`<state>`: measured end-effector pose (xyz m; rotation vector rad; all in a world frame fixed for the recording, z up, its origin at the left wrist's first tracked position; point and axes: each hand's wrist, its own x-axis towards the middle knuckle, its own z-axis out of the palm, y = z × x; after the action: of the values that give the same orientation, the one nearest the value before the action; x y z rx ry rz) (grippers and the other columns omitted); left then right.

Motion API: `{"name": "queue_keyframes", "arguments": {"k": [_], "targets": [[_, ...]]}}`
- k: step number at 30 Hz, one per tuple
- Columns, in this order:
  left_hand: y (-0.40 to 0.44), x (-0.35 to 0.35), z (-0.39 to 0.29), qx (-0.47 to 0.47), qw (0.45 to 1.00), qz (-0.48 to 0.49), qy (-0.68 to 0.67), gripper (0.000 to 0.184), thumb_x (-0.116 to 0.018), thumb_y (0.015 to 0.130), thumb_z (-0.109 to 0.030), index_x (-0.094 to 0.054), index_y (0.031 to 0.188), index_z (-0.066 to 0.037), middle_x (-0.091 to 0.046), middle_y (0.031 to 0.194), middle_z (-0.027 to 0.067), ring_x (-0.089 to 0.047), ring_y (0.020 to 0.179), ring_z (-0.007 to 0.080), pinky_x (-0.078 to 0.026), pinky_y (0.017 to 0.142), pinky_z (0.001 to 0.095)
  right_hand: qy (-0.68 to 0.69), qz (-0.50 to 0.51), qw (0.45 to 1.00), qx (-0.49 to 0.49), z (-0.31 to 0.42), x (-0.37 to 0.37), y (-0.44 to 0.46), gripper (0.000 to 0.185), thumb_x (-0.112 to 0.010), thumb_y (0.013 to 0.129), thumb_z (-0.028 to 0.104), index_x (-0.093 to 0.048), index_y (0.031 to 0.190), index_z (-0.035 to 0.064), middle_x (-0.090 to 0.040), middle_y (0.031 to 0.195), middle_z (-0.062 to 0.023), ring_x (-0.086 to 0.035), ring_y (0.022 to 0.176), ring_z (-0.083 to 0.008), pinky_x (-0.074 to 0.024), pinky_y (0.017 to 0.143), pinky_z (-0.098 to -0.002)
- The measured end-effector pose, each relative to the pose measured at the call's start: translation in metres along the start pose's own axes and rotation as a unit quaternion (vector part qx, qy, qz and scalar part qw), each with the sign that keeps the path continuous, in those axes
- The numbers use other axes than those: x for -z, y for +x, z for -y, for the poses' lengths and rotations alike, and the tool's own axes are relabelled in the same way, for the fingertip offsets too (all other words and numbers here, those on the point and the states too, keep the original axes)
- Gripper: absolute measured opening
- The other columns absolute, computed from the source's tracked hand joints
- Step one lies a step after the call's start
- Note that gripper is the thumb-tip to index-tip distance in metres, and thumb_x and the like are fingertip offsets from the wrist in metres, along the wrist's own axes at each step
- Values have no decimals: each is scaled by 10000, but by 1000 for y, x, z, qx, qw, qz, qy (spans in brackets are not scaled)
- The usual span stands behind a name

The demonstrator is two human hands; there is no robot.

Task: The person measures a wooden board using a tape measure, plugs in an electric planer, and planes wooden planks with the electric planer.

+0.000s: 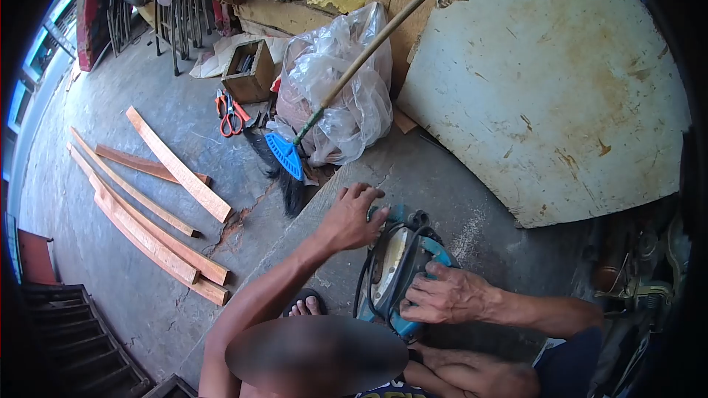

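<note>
A teal power tool with a pale metal plate point(389, 269), which looks like an electric planer, rests on the concrete floor in front of me. Its black cord loops across the body. My right hand point(448, 295) is closed round the tool's near right side, fingers curled over the teal housing. Just beyond the tool's far left end, my left hand point(352, 219) is held with its fingers apart and nothing in them. Whether its fingertips touch the tool, I cannot tell. Pale sawdust point(470, 232) lies on the floor to the tool's right.
Several wooden strips point(147, 221) lie on the floor at left. A broom point(284, 155) leans across a clear plastic bag point(335, 81). Orange-handled scissors point(231, 119) lie by a wooden box point(248, 74). A stained white board point(546, 96) stands at right, metal parts point(649, 287) below it.
</note>
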<state>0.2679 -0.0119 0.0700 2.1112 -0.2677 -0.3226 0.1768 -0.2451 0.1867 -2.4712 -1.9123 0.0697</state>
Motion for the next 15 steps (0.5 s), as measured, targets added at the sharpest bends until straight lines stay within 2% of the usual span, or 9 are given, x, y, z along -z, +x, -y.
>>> {"name": "queue_keyframes", "arguments": {"k": [2,3,4,6,7,9,11,13,15], "targets": [[11,7,23,-172,962,167,131,413,-659,946,-334,-646,1262,-69,-648,1190,209,-601,1147,367,-411,1064,473,8,-24,1000,18,-1,-12,2,87,-609,872,232,-633,955,246,-603,815,57,-649,851,-104,-426,970,-369],[14,6,24,-102,965,224,92,371,-703,895,-275,-667,1210,-82,-652,1191,173,-598,1160,366,-389,1089,479,12,-17,1000,23,1,-19,2,105,-600,878,215,-634,972,248,-609,831,53,-648,873,-112,-392,1008,-367],[18,4,24,-100,964,227,93,371,-703,895,-275,-667,1210,-82,-652,1191,173,-598,1160,366,-389,1089,479,14,-19,999,22,2,-24,2,105,-600,878,215,-634,972,248,-609,831,53,-648,873,-112,-392,1008,-367],[31,11,7,-79,918,331,201,313,-697,883,-230,-652,1150,-72,-658,1152,144,-587,1179,356,-412,1036,500,17,-2,999,37,2,-34,3,118,-596,880,208,-636,981,256,-622,858,45,-649,882,-131,-407,1005,-371],[38,13,-3,-79,917,335,202,313,-697,883,-230,-652,1150,-72,-658,1152,144,-587,1179,356,-412,1036,500,19,-4,999,34,3,-38,6,118,-596,880,208,-636,981,256,-622,858,45,-649,882,-131,-407,1005,-371],[46,7,-24,-105,933,254,234,284,-677,875,-198,-613,1112,-55,-650,1080,127,-588,1162,329,-414,974,508,0,43,998,48,8,-46,16,125,-593,880,208,-636,995,233,-636,891,20,-651,900,-164,-428,1013,-401],[55,-18,-39,-254,880,161,368,277,-639,878,-144,-580,1124,-32,-628,1047,139,-595,1140,323,-408,943,524,-2,31,999,26,9,-69,21,122,-588,881,210,-636,993,209,-637,907,12,-647,919,-178,-440,1012,-414],[67,-21,-77,-278,881,142,356,266,-623,881,-121,-580,1127,-26,-625,1069,153,-594,1147,320,-401,986,531,11,44,999,13,9,-74,30,127,-580,900,227,-638,969,139,-643,973,-47,-635,1003,-224,-466,1002,-437],[80,-26,-105,-304,879,122,347,258,-606,885,-97,-580,1129,-20,-622,1090,168,-592,1155,317,-395,1029,537,6,75,997,12,10,-74,43,167,-561,906,210,-658,1000,111,-657,988,-73,-630,1038,-249,-452,1025,-418]]}}
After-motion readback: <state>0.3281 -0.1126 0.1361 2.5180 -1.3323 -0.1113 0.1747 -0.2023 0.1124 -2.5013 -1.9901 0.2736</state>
